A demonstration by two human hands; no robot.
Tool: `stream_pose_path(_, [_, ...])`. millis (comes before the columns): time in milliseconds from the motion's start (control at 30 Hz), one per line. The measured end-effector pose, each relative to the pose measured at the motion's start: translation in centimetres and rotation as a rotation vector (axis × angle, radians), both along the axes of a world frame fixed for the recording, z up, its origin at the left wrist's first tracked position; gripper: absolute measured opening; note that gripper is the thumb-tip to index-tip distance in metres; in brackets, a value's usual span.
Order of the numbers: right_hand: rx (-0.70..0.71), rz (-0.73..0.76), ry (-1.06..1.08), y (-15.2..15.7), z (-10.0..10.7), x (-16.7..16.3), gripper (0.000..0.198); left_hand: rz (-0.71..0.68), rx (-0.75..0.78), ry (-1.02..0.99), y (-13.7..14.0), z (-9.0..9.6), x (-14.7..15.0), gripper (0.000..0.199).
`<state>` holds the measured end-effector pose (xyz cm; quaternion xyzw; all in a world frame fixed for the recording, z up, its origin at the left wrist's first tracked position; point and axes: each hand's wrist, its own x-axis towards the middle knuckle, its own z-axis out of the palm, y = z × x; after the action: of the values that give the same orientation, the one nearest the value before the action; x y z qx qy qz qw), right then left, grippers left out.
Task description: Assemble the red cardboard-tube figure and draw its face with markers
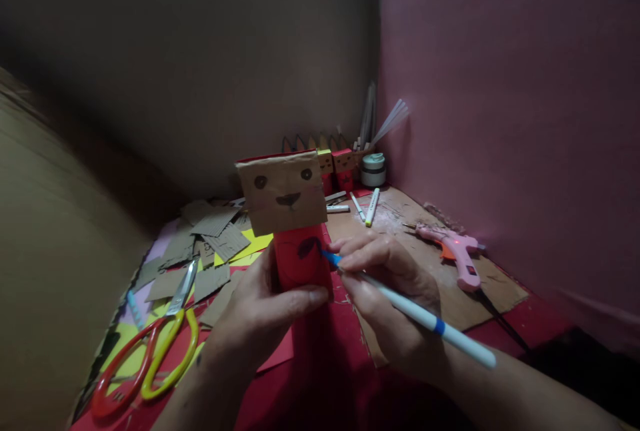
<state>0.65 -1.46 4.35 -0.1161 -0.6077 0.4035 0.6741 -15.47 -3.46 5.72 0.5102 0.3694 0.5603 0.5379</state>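
Observation:
My left hand [273, 304] grips the red body of a cardboard figure [283, 201] from the left and below, thumb across its lower front. Its square brown head bears two drawn eyes and a dark snout. On the red front is a dark, partly filled shape [307, 247]. A white marker [415, 311] with a blue band and blue tip end is pinched in the fingers of my right hand [390, 277]. The marker's tip is at the right side of that dark shape; whether it touches the surface is hard to tell.
Large scissors [173, 334] with red and yellow handles lie at left, among cardboard scraps [213, 231] and coloured paper. A pink glue gun [457, 251] rests at right on a cardboard sheet. Small box figures [344, 167], a lidded jar [373, 171] and loose markers [372, 207] are behind.

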Motion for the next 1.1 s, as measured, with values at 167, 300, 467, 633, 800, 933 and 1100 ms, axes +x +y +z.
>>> stream_pose_path(167, [-0.019,0.02,-0.024,0.2,-0.31,0.3,0.025,0.029,-0.013,-0.001,-0.01,-0.18,-0.05,0.045])
stream_pose_path(300, [-0.025,0.035,-0.02,0.25,-0.39,0.3,0.026,0.019,-0.01,-0.013,0.0,-0.2,-0.03,0.045])
stream_pose_path(467, [-0.003,0.017,0.002,0.25,-0.12,0.16,0.024,-0.005,-0.006,-0.01,0.13,0.14,0.15,0.042])
stream_pose_path(633, [0.006,0.006,-0.032,0.21,-0.01,0.41,0.024,0.003,-0.011,-0.007,0.12,0.03,0.13,0.044])
stream_pose_path(800, [0.015,0.023,-0.023,0.26,-0.22,0.4,0.023,0.05,-0.015,0.008,0.11,-0.28,-0.1,0.045])
stream_pose_path(933, [0.031,0.035,-0.013,0.34,-0.39,0.31,0.023,0.046,-0.009,0.02,0.2,-0.4,-0.15,0.046])
stream_pose_path(1100, [-0.01,0.019,-0.021,0.19,-0.26,0.34,0.023,0.019,-0.001,-0.007,0.31,-0.31,0.06,0.046])
